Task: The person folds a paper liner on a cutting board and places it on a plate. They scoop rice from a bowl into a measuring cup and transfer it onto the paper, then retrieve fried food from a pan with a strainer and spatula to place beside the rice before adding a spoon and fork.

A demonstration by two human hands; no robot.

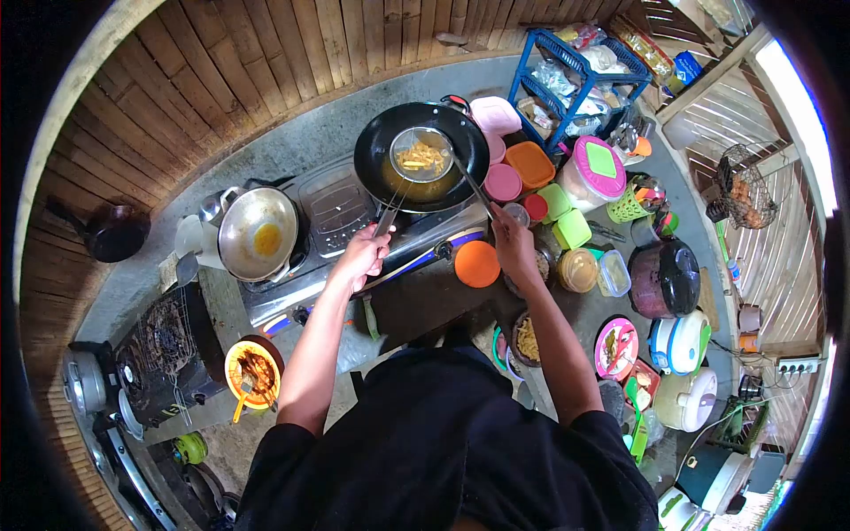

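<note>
Over the black wok (372, 157) a round wire strainer (421, 134) holds yellowish fried pieces (420, 157). My right hand (513, 241) is closed round the strainer's long handle, which slants down to the right. A fork-like metal utensil (390, 211) is gripped in my left hand (363, 255), its tines reaching to the strainer's lower edge. Dark oil lies in the wok beneath the strainer. Left of the wok, a metal pan (239, 226) with a little yellow liquid stands on the stove (332, 212).
Lidded plastic tubs (529, 165) and a blue rack (580, 84) stand right of the wok. An orange lid (477, 265) lies below it. A bowl of red food (252, 376) is at lower left, near a grill (164, 341). A dark pot (651, 279) stands at right.
</note>
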